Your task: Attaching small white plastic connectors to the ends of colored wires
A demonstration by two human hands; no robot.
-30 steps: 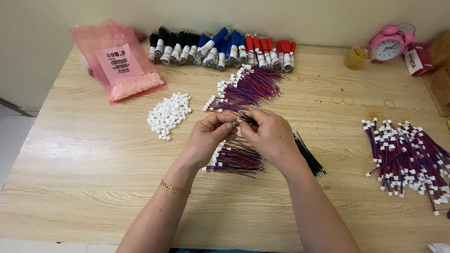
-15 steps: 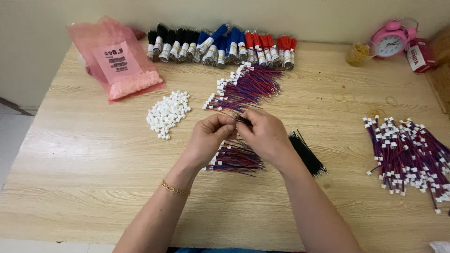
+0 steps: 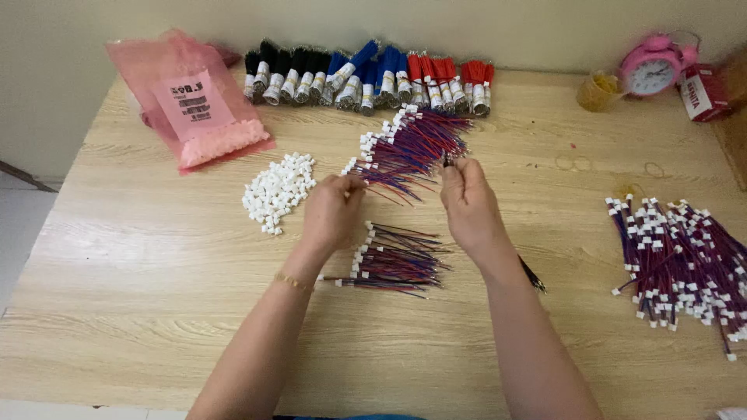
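My left hand [image 3: 333, 208] is closed, pinching a red and blue wire with a small white connector at its fingertips. My right hand [image 3: 467, 201] is raised beside it, thumb and forefinger pinched on a thin dark wire end. The hands are a palm's width apart. Below and between them lies a small pile of connector-tipped wires [image 3: 398, 263]. Just beyond the fingers spreads a bigger fan of red and blue wires [image 3: 416, 144]. A heap of loose white connectors [image 3: 278, 190] lies left of my left hand. Black wires [image 3: 534, 277] poke out from under my right forearm.
Taped bundles of black, blue and red wire [image 3: 366, 74] line the back edge of the wooden table [image 3: 140, 272]. A pink bag [image 3: 194, 109] lies back left. A large pile of finished wires [image 3: 685, 264] lies at right. A pink alarm clock [image 3: 654, 62], yellowish cup [image 3: 597, 89] and red box [image 3: 700, 89] stand back right.
My hands were pressed together over the wires; now they have pulled apart, the right hand moving right and up. The camera view shifted slightly.
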